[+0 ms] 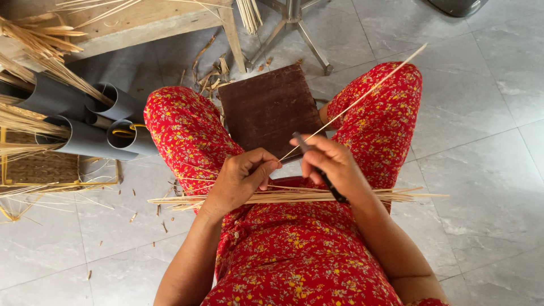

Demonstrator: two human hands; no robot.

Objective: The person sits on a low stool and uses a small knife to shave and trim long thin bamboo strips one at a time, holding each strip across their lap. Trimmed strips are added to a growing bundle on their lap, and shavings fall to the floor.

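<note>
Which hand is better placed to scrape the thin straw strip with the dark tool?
Probably the right hand: it grips the dark tool against the thin strip. The left hand only pinches the strip's near end.

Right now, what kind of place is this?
Probably a home craft workshop for straw or bamboo work: thin pale strips bundled across the lap, grey plastic pipes holding more strips, and shavings on the grey tiled floor.

straw bundle [294, 196] across lap, board [269, 107] between knees, pipes [90, 122] left

Bright, even daylight, soft shadows, sharp focus, slight wide-angle bending at the edges.
</note>
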